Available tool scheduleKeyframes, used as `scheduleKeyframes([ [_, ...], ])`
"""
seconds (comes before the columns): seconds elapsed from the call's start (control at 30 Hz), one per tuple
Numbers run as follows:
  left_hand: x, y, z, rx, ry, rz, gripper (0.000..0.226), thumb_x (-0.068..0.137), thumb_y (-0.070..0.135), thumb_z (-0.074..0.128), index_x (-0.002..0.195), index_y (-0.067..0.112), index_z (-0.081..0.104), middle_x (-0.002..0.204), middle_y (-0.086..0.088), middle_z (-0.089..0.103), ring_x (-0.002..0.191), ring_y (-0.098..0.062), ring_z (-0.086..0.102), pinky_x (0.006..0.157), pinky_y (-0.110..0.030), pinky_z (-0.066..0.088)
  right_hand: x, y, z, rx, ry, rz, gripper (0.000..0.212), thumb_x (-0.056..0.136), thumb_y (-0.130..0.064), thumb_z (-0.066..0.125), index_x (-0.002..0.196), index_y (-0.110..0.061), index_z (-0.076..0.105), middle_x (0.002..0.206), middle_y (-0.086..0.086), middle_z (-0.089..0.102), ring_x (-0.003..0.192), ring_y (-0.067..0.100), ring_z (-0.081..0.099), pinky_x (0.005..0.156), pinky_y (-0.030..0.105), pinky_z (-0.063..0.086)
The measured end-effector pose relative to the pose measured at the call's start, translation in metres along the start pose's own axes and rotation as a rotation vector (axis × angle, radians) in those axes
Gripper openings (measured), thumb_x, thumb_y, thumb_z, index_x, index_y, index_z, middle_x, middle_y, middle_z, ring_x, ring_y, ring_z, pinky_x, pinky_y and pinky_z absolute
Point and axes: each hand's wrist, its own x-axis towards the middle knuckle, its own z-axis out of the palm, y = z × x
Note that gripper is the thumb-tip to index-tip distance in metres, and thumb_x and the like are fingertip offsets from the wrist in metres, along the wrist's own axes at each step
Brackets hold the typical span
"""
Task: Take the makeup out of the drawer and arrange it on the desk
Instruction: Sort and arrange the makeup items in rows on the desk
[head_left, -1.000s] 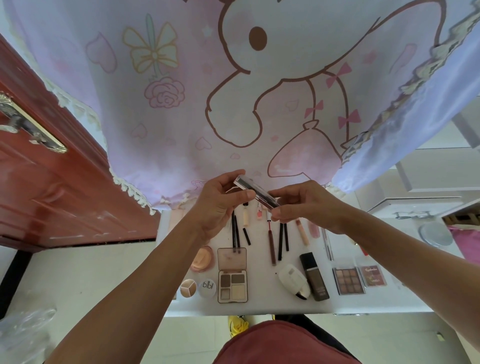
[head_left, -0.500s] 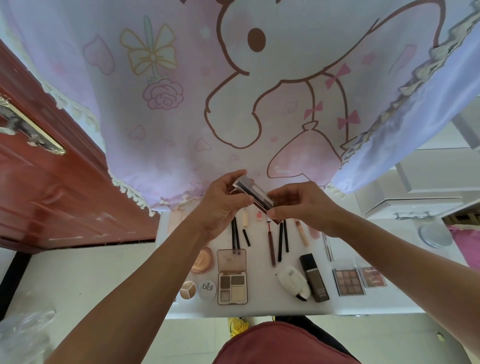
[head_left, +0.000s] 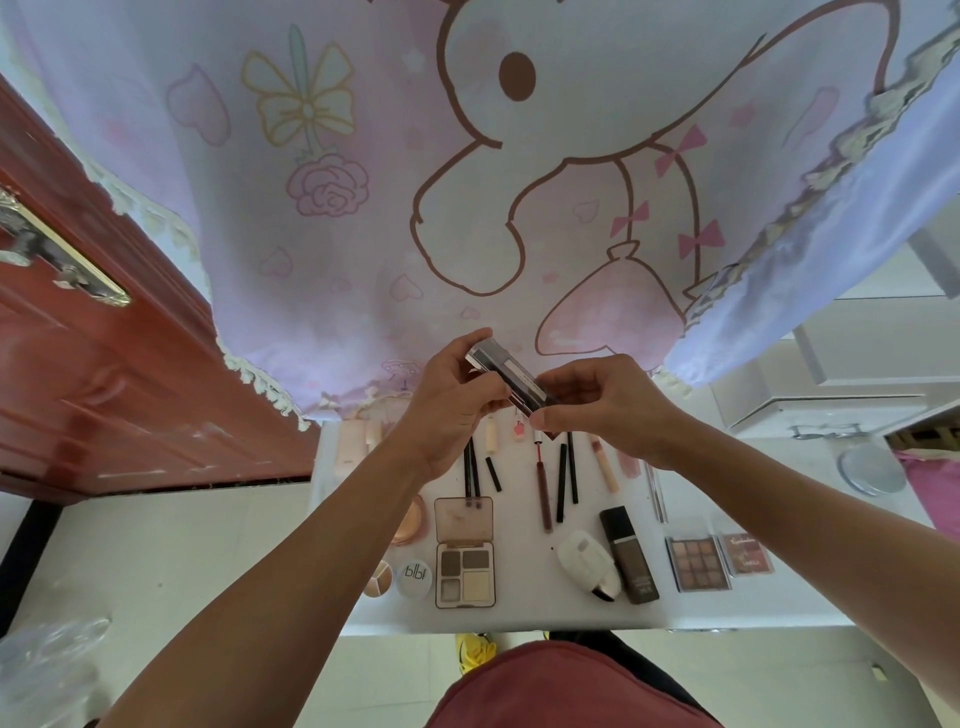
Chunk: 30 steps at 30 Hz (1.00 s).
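Hands of one person are sharing a single item: the left hand (head_left: 447, 410) and the right hand (head_left: 608, 410) are both gripping a slim mirrored case (head_left: 506, 375), which is slanting from far left to near right, raised over the far part of the white desk (head_left: 519, 618). The left hand is curling its thumb and fingers round the far-left end. The right hand is pinching the near-right end between thumb and fingertips.

Below the hands, makeup is lying in rows on the desk. Along the near edge, from left to right, are sitting:
- a four-shade round pot (head_left: 379, 579)
- a white round jar (head_left: 414, 576)
- an open eyeshadow palette (head_left: 465, 553), its lid folded back toward the far side
- a white pouch-like item (head_left: 587, 564)
- a dark foundation bottle (head_left: 628, 556)
- a nine-pan palette (head_left: 697, 564)
- a red-lidded palette (head_left: 747, 553)

A peach compact (head_left: 410, 522) is lying just beyond the jar, partly hidden by the left forearm. Farther back, black pencils (head_left: 561, 480), a dark red gloss tube (head_left: 544, 493) and a pale concealer tube (head_left: 605, 465) are lying lengthwise, side by side.

A pink cartoon cloth (head_left: 363, 234) is hanging beyond the desk. A red door (head_left: 78, 389) with a metal handle (head_left: 57, 249) is standing at the left, and a round mirror (head_left: 872, 470) is resting at the far right.
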Motion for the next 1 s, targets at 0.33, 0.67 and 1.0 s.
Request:
scheduleKeyframes([
  [0.33, -0.001, 0.006, -0.001, 0.064, -0.042, -0.003, 0.070, 0.063, 0.003, 0.056, 0.130, 0.020, 0.048, 0.125, -0.020, 0.053, 0.113, -0.034, 0.055, 0.097, -0.045, 0.050, 0.000, 0.000, 0.000, 0.007, -0.029, 0.003, 0.033, 0.074, -0.011, 0.082, 0.106, -0.012, 0.074, 0.093, 0.004, 0.077, 0.085, 0.022, 0.074, 0.090, 0.047, 0.057],
  [0.67, 0.002, -0.005, -0.018, -0.171, -0.142, 0.005, 0.059, 0.079, -0.024, 0.054, 0.123, 0.015, 0.057, 0.122, -0.020, 0.059, 0.114, -0.036, 0.060, 0.093, -0.042, 0.054, 0.003, 0.003, -0.008, 0.114, 0.002, -0.037, 0.020, 0.097, -0.011, 0.055, 0.102, -0.014, 0.074, 0.095, 0.003, 0.074, 0.091, 0.021, 0.070, 0.080, 0.036, 0.060],
  [1.0, 0.001, -0.013, -0.029, -0.300, -0.176, -0.035, 0.066, 0.069, -0.020, 0.063, 0.128, 0.009, 0.053, 0.111, -0.016, 0.064, 0.103, -0.032, 0.063, 0.091, -0.041, 0.055, 0.004, 0.007, -0.013, 0.201, 0.016, 0.047, 0.023, 0.103, -0.019, 0.043, 0.104, -0.019, 0.067, 0.099, 0.010, 0.071, 0.094, 0.023, 0.071, 0.078, 0.031, 0.061],
])
